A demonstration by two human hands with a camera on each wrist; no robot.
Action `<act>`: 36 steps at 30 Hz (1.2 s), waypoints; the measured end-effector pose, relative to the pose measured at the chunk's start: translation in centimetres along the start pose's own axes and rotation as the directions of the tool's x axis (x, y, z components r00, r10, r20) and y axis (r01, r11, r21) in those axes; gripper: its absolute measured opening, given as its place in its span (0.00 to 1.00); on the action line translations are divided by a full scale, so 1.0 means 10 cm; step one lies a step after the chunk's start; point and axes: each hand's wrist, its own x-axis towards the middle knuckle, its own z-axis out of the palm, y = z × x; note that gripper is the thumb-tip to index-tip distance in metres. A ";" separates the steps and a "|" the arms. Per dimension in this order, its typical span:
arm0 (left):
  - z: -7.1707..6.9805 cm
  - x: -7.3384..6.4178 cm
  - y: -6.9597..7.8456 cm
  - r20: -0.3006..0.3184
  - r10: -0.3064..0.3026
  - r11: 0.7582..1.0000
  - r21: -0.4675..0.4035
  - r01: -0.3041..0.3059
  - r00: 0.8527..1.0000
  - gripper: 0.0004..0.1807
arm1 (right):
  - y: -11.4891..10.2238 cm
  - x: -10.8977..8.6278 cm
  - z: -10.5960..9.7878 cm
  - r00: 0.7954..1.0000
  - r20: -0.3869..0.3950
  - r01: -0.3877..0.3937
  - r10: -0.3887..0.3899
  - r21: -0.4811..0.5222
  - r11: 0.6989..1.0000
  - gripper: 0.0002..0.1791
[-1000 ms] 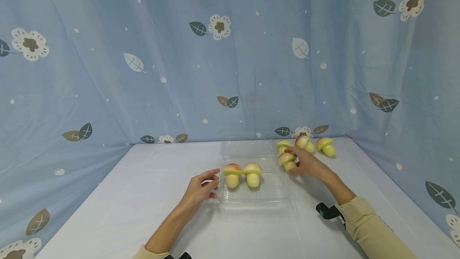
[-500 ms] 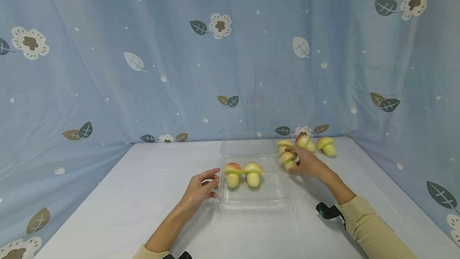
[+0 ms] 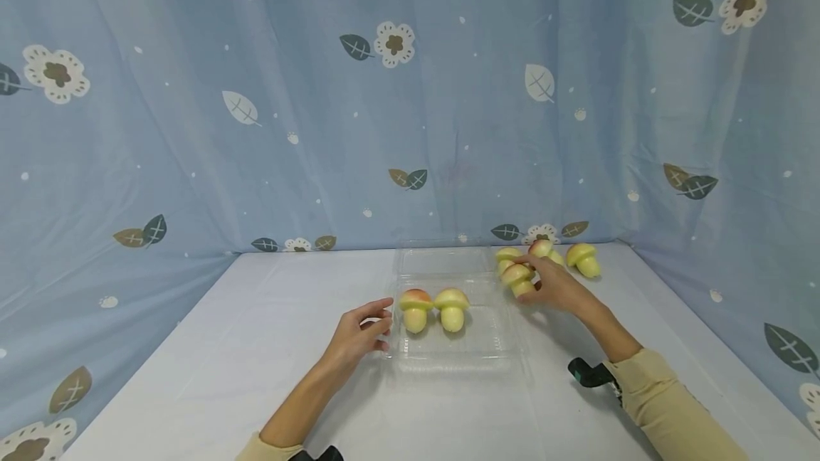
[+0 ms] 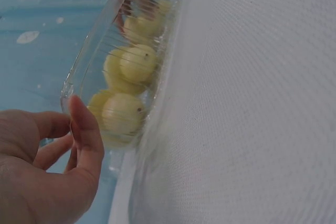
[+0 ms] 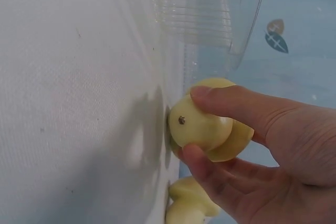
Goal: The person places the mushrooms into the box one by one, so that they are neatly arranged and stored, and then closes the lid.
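In the head view, my right hand (image 3: 554, 285) holds a yellow mushroom (image 3: 518, 279) at the right side of a clear plastic container (image 3: 490, 340). The right wrist view shows thumb and fingers pinching this mushroom (image 5: 202, 124) around its stubby stem, the brown-marked end facing the camera. Two more mushrooms, a red-tinged one (image 3: 415, 310) and a paler one (image 3: 452, 310), lie side by side inside the container. My left hand (image 3: 354, 334) is at the container's left edge; in the left wrist view its thumb and fingers pinch the clear rim (image 4: 67, 90).
Behind the right hand lie a mushroom (image 3: 507, 256) near the container, a partly hidden red-tinged one (image 3: 544, 250) and another (image 3: 583, 260) farther right. The container's hinged lid (image 3: 445, 260) lies open toward the back. A blue patterned curtain (image 3: 448, 105) borders the white table (image 3: 307, 283).
The right hand has shifted a little back and to the right with the mushroom, which has tilted slightly. The left hand and the mushrooms in the container stay in place.
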 end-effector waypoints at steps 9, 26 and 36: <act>0.00 0.01 0.01 0.007 0.012 1.000 -0.001 -0.012 1.000 0.23 | -0.03 0.00 -0.07 0.999 -0.038 0.008 -0.010 -0.041 0.999 0.39; -0.01 -0.01 0.00 0.018 0.013 1.000 -0.006 -0.013 1.000 0.24 | -0.12 -0.04 -0.21 0.996 -0.052 0.073 -0.073 0.003 0.997 0.40; -0.01 -0.01 -0.02 0.016 0.016 1.000 -0.004 -0.016 1.000 0.24 | -0.16 -0.04 -0.25 0.993 -0.054 0.104 -0.103 0.006 0.995 0.37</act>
